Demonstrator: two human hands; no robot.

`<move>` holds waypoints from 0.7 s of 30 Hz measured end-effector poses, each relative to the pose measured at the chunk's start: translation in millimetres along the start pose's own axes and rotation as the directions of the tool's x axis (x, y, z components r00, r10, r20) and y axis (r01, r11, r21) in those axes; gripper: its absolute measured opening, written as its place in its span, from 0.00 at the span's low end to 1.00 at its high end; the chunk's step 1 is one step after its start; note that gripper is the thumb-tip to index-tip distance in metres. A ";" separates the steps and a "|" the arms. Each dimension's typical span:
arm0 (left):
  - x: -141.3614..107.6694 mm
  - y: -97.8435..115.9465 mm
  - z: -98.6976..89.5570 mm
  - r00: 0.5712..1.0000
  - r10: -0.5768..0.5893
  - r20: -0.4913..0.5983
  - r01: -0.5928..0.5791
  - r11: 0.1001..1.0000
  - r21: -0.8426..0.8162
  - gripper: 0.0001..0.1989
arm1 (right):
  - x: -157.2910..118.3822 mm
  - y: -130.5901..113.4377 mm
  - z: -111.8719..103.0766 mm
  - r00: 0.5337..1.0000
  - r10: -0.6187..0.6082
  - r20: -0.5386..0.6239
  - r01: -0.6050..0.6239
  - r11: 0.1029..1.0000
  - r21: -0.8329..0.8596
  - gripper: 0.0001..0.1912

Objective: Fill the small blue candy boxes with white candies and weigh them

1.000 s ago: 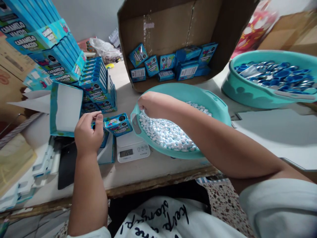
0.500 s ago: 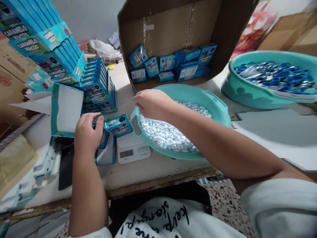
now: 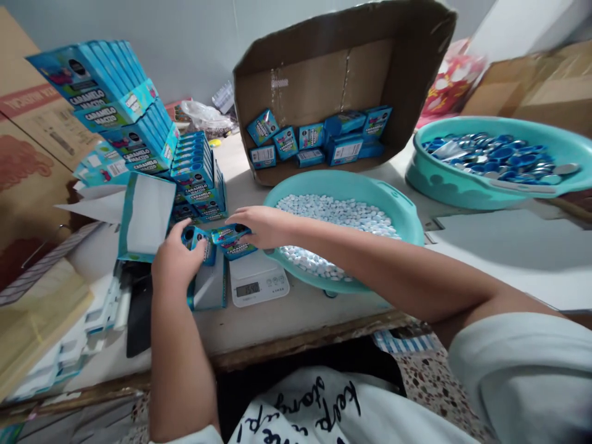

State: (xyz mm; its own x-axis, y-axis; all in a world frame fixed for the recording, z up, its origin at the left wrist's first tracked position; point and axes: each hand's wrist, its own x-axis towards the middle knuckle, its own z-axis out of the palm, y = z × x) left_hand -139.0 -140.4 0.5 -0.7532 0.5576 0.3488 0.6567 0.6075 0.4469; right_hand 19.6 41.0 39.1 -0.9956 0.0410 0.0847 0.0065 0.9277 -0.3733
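My right hand [image 3: 264, 227] has its fingers over the top and its thumb at the front of a blue candy box [image 3: 234, 242], which rests on the white kitchen scale [image 3: 259, 287]. With thumb and fingers, my left hand [image 3: 176, 256] takes hold of another small blue candy box [image 3: 203, 246], just left of the scale. Under it lies an open display carton [image 3: 209, 290], partly covered. Beneath my right forearm is a turquoise tub [image 3: 340, 179] of small white candies [image 3: 319, 206].
Stacked blue candy boxes [image 3: 115, 117] rise at the left, beside an open display box [image 3: 148, 213]. A cardboard box [image 3: 314, 68] at the back holds several candy boxes. Another turquoise tub [image 3: 456, 185], at right, contains blue and silver pieces [image 3: 509, 154].
My right hand has moved from the candy tub's rim to the box on the scale. My left hand's thumb and fingers now enclose the small box beside it. The view has shifted slightly.
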 end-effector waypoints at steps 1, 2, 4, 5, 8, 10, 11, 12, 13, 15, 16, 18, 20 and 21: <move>-2.7 6.7 -5.4 0.996 -0.059 -0.064 0.058 0.998 -0.010 0.30 | 2.8 -1.5 -1.5 1.000 0.014 -0.019 -0.014 1.000 0.003 0.26; -5.3 12.6 -10.8 0.987 -0.109 -0.116 0.107 0.994 -0.021 0.31 | 6.2 -2.6 -3.5 0.998 0.028 -0.057 -0.028 1.000 0.013 0.26; -9.7 20.9 -20.2 0.966 -0.162 -0.202 0.154 0.987 -0.053 0.34 | 15.7 -3.7 -7.3 0.983 0.056 -0.175 -0.048 0.998 0.046 0.26; -11.0 22.9 -23.5 0.956 -0.175 -0.234 0.163 0.984 -0.073 0.36 | 22.0 -3.9 -8.8 0.970 0.069 -0.234 -0.055 0.996 0.066 0.26; -10.8 20.8 -25.6 0.926 -0.182 -0.330 0.137 0.979 -0.153 0.35 | 46.5 -5.8 -8.9 0.944 0.124 -0.307 -0.099 0.990 0.096 0.27; -8.0 14.8 -22.0 0.896 -0.152 -0.416 0.071 0.977 -0.202 0.32 | 64.3 -9.3 -4.6 0.958 0.132 -0.255 -0.115 0.990 0.080 0.29; -6.4 11.4 -19.6 0.878 -0.133 -0.459 0.034 0.976 -0.217 0.31 | 72.5 -11.6 -1.4 0.968 0.121 -0.218 -0.109 0.992 0.065 0.29; -4.8 8.0 -17.2 0.860 -0.117 -0.497 0.002 0.974 -0.225 0.30 | 79.7 -14.1 2.2 0.977 0.103 -0.185 -0.095 0.994 0.052 0.28; -3.4 4.9 -15.1 0.842 -0.107 -0.529 -0.020 0.973 -0.229 0.29 | 85.9 -16.7 5.9 0.984 0.087 -0.158 -0.081 0.996 0.044 0.28; -1.2 0.2 -12.0 0.817 -0.098 -0.569 -0.041 0.973 -0.227 0.28 | 94.9 -21.6 12.3 0.990 0.080 -0.117 -0.079 0.997 0.019 0.27; -0.4 -1.3 -11.0 0.811 -0.094 -0.578 -0.045 0.974 -0.221 0.28 | 97.9 -23.7 14.7 0.992 0.082 -0.100 -0.083 0.997 -0.004 0.27; 0.7 -2.9 -9.2 0.810 -0.089 -0.579 -0.043 0.977 -0.211 0.27 | 102.0 -27.0 17.6 0.994 0.086 -0.062 -0.089 0.994 -0.060 0.27; 1.6 -3.7 -6.9 0.819 -0.085 -0.568 -0.041 0.978 -0.206 0.27 | 105.0 -29.0 18.5 0.996 0.087 -0.032 -0.090 0.991 -0.103 0.28; 2.1 -4.3 -5.4 0.823 -0.080 -0.562 -0.045 0.977 -0.206 0.27 | 106.5 -29.4 18.6 0.996 0.090 -0.025 -0.092 0.990 -0.111 0.28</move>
State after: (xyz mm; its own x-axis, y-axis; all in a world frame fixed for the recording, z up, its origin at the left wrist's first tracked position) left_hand -143.6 -144.8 3.8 -0.6939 0.0923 0.7141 0.6683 0.4517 0.5910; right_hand -88.3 11.2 42.0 -0.9883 0.1333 0.0739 0.1083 0.9553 -0.2749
